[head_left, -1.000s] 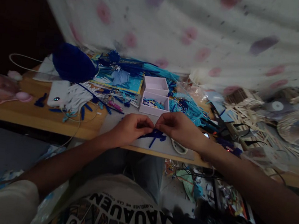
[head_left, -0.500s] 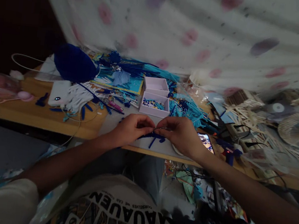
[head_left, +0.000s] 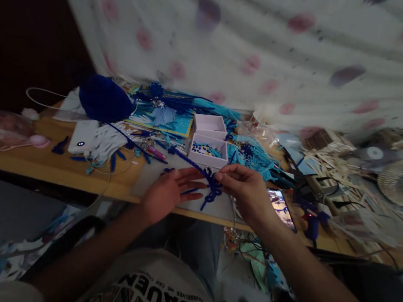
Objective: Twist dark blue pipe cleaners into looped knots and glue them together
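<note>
Between my right thumb and fingers is a twisted dark blue pipe cleaner piece (head_left: 213, 191), with curled ends hanging down and one long stem reaching up to the left. My right hand (head_left: 246, 188) pinches it at its right side. Small shiny bits show near the pinch, too small to name. To the left, my left hand (head_left: 170, 191) is open, palm turned up and fingers stretched towards the piece; whether the fingertips touch it I cannot tell. Just beyond the hands stands a white box (head_left: 207, 159) with blue, white and yellow beads in it.
A lit phone (head_left: 280, 207) and a dark blue glue gun (head_left: 312, 221) lie on the right. Turquoise pipe cleaners (head_left: 259, 160) and wooden sticks (head_left: 328, 161) crowd the back. At left are a fuzzy blue bundle (head_left: 105, 99) and a white device (head_left: 81, 137).
My left hand has let go and opened, moving slightly left and down. My right hand now holds the blue piece up in plain sight. The view has tilted up a little.
</note>
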`<state>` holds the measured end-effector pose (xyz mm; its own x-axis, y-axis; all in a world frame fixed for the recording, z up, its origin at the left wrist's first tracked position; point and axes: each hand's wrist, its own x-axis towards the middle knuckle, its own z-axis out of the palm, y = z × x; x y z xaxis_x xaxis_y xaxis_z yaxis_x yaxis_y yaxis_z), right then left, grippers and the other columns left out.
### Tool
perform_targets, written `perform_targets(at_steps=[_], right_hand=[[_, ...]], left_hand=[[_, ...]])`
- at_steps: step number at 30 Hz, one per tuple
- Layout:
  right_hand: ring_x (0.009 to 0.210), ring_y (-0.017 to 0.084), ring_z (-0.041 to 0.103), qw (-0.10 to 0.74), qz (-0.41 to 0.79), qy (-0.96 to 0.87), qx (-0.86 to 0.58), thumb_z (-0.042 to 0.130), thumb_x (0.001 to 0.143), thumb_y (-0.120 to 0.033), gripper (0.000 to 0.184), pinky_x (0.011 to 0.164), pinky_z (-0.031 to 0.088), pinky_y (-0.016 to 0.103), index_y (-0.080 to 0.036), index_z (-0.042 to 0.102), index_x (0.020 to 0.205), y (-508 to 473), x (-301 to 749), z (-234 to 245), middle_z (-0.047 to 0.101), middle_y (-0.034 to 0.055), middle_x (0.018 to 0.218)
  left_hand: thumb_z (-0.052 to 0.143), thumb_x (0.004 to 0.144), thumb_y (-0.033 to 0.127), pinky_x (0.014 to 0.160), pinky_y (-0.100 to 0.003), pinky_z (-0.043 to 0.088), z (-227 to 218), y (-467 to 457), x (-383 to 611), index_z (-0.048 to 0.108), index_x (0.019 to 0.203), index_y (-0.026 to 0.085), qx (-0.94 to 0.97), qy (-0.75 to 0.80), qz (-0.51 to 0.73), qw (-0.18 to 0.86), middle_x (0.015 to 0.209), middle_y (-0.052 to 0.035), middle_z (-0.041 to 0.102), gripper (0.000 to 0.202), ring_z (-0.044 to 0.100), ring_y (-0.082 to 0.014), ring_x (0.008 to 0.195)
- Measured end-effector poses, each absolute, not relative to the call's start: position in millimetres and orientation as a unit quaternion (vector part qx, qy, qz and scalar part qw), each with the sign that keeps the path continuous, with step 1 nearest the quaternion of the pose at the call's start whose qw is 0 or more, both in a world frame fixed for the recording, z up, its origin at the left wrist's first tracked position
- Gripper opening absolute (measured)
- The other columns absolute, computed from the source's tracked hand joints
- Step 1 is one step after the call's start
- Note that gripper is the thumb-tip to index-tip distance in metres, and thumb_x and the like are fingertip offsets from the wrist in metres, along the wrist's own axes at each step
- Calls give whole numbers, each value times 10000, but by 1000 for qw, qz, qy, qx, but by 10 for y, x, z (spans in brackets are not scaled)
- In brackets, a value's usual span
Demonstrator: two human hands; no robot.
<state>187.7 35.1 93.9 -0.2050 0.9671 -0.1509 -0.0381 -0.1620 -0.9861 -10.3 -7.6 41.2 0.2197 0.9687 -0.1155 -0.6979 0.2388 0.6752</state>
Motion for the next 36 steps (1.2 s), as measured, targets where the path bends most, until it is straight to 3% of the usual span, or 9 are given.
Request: perform_targets(at_steps=[3,9,21,27,36], right_hand=[[588,100,594,463,603,-440,-478,966,537,-374,354,576,474,233,-189,736,732,204,1748,809,706,-10,692],[604,113,601,486,610,-411,-471,967,540,-348,313,592,464,242,-195,767,726,38,1625,549,730,2,696],[684,150,668,461,603,-454,-467,942,578,-337,258,670,521,273,-220,815,770,75,1777,498,779,22,763],[637,153,677,388,629,-492,-461,921,601,-367,271,644,553,286,-221,820,805,203,1915,626,777,25,732],[650,173,686,395,516,-567,-507,832,686,-329,156,608,524,281,-196,795,758,91,1847,819,777,46,728]], left_hand=[[936,612,353,865,-365,588,410,-149,121,814,981,177,298,365,614,633,986,-84,808,427,737,-235,912],[943,570,351,654,-281,605,439,-84,117,817,809,168,277,456,593,604,755,-29,784,327,698,-155,656],[906,613,297,699,-269,583,408,-79,23,793,764,166,370,472,534,595,768,-36,787,230,720,-176,710],[870,663,273,736,-308,590,450,-106,-28,796,795,169,436,473,495,584,774,-51,792,183,738,-211,742],[910,598,271,657,-317,606,485,-138,57,788,780,164,373,483,515,602,718,-45,775,243,727,-208,672]])
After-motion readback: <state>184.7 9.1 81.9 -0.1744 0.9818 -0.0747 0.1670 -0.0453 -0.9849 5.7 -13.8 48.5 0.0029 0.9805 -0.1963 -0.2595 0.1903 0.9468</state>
